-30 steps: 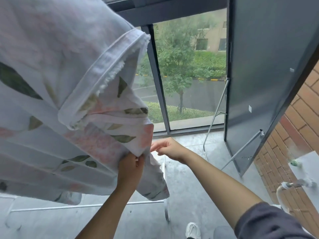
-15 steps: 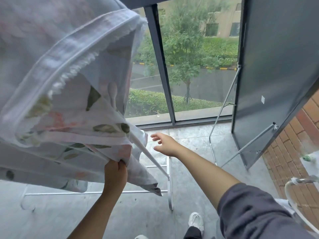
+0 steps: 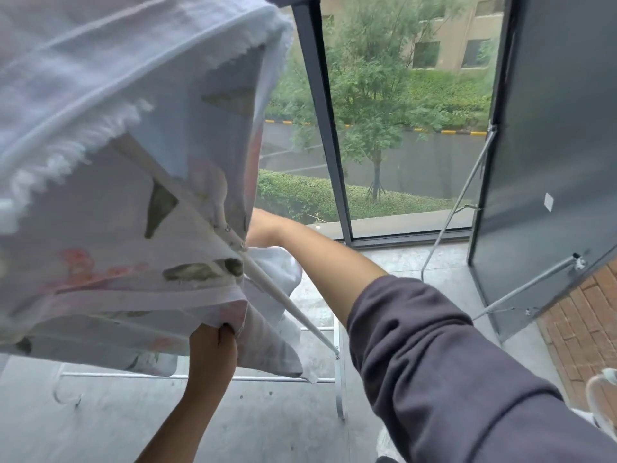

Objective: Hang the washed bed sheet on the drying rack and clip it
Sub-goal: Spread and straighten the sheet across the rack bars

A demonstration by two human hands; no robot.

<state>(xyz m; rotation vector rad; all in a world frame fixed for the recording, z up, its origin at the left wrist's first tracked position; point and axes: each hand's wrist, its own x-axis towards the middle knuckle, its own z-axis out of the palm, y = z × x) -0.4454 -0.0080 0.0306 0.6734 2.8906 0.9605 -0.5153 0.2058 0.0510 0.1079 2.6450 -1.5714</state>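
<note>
A white bed sheet (image 3: 110,202) with leaf and pink flower prints and a fringed hem drapes over the white drying rack (image 3: 293,309), filling the upper left. My left hand (image 3: 213,345) is clenched on the sheet's lower edge from below. My right hand (image 3: 258,228) reaches behind the sheet's far side; its fingers are hidden by the cloth, so its grip cannot be seen. A diagonal white rack strut shows below the sheet, and the rack's base bars (image 3: 253,379) rest on the floor.
A grey concrete floor (image 3: 267,429) lies below. A tall glass window with a dark frame (image 3: 327,128) is ahead. A dark open panel on metal struts (image 3: 551,162) stands at the right, next to a brick wall (image 3: 594,312). A white object (image 3: 601,392) sits at the right edge.
My right hand has moved left and forward, from open air in front of the window to behind the sheet. The sheet has spread lower over the rack; my left hand keeps its hold.
</note>
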